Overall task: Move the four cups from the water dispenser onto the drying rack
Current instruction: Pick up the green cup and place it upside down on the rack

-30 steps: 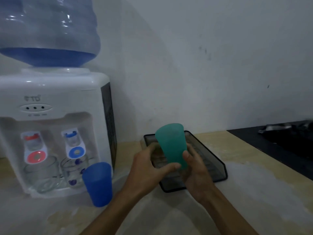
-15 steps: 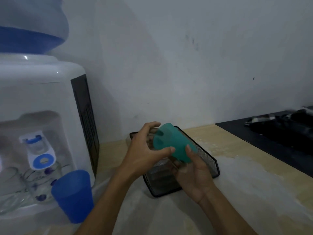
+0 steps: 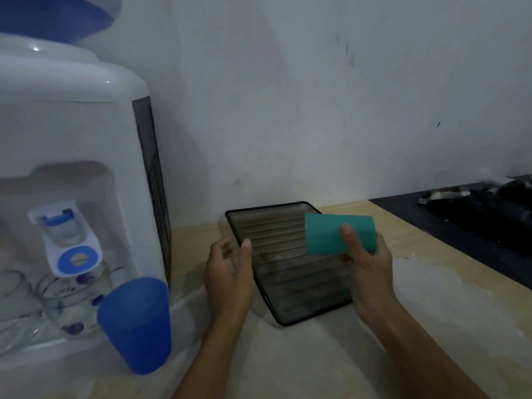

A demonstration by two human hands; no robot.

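Handover is the fresh change: half a second back both hands cradled the teal cup over the drying rack, and now the left hand has let go and hangs with a released, loosely curled grip beside the rack's left rim, while the right hand alone keeps a clenched grip on the cup, thumb across its side. The cup has gone from tilted to lying nearly level in the air above the rack's right part, one end facing left; which end is the mouth cannot be told. By my reading it is the first of the four to reach the rack and has yet to be set down. The blue cup stands by the water dispenser and two clear glass mugs with purple flower prints sit under the taps. Both plastic cups look matte, tapered and light; the rack is a shallow black mesh tray on the pale bench.
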